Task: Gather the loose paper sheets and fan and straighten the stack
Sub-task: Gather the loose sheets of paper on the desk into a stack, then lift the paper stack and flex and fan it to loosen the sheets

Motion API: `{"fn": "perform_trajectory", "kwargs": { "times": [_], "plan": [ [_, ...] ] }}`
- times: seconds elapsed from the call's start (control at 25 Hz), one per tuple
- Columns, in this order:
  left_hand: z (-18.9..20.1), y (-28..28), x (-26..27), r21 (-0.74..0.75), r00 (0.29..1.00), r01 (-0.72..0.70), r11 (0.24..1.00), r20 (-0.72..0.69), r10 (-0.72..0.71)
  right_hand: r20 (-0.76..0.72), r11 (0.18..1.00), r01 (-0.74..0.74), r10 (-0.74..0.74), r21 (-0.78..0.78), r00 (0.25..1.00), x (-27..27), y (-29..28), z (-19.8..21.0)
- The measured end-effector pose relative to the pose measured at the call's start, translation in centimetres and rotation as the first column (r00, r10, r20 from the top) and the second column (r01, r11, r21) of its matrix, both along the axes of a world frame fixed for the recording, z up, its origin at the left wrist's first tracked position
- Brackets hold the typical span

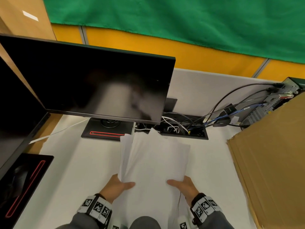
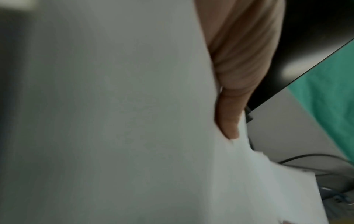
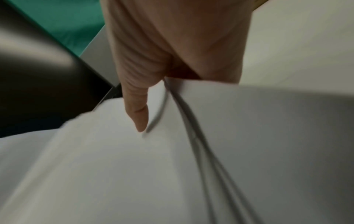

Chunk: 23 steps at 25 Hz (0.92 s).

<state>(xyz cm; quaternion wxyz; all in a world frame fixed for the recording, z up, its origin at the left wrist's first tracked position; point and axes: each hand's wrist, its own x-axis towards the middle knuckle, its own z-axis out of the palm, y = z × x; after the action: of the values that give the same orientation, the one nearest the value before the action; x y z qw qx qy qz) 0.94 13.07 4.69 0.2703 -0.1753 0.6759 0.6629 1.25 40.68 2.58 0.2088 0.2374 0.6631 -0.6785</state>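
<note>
Backdrop: green cloth [image 1: 165, 22] hangs over an orange partition [image 1: 165, 52] behind the monitor.
Desk [image 1: 82, 162]: white, spreading out in front of and beside the monitor.
Monitor [image 1: 92, 80]: dark screen, the landmark for everything below; its stand [image 1: 105, 129] sits under it.
Cardboard sheet [image 1: 272, 162]: leaning well to the right of the monitor, beside a small computer [image 1: 270, 103].
Cable well [image 1: 173, 128]: just below the monitor's right corner, full of tangled leads.
Paper stack [image 1: 153, 164]: lifted off the desk in front of the monitor stand, its far end just short of the stand and the cable well.
Long axis: runs from the person toward the monitor; the far edge is ragged, with single corners sticking out past the rest, so the sheets are gathered but not squared.
Left hand [image 1: 118, 185]: grips the near left corner, thumb lying on top; the left wrist view shows that thumb [image 2: 229, 118] pressed on the paper, the other fingers hidden beneath.
Right hand [image 1: 183, 184]: pinches the near right corner, thumb [image 3: 138, 112] on top, sheets splayed apart at the grip; the fingers underneath cannot be seen.
Risk: with only the near end held, the loose far end could droop and outer sheets slide out toward the cable well.
Cause: the uneven, separated layers give the thumbs little hold on the lower sheets.
</note>
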Motion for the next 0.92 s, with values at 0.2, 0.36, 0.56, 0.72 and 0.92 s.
{"fn": "perform_trajectory", "kwargs": {
  "times": [0.2,0.36,0.56,0.72,0.92],
  "plan": [
    [7.0,-0.7,1.4,0.132,0.951,0.051,0.990,-0.310,-0.007,-0.170,0.976,-0.016,-0.021,-0.216,0.985,1.7,1.3,6.4],
    [11.5,-1.2,-0.3,0.190,0.859,0.027,0.981,-0.507,0.074,-0.513,0.976,-0.009,-0.106,-0.217,0.852,0.4,1.7,13.3],
    [11.5,-1.2,-1.9,0.262,0.801,-0.041,0.964,-0.568,0.189,-0.603,0.982,-0.049,-0.073,-0.183,0.794,-0.8,0.3,13.5],
    [12.3,1.0,-1.9,0.249,0.762,-0.071,0.966,-0.611,0.214,-0.642,0.984,0.023,-0.133,-0.178,0.755,-1.1,-2.4,13.9],
    [11.4,-1.3,-1.6,0.312,0.733,-0.141,0.940,-0.605,0.311,-0.651,0.980,-0.059,-0.082,-0.192,0.754,-0.4,-1.0,14.3]
  ]
}}
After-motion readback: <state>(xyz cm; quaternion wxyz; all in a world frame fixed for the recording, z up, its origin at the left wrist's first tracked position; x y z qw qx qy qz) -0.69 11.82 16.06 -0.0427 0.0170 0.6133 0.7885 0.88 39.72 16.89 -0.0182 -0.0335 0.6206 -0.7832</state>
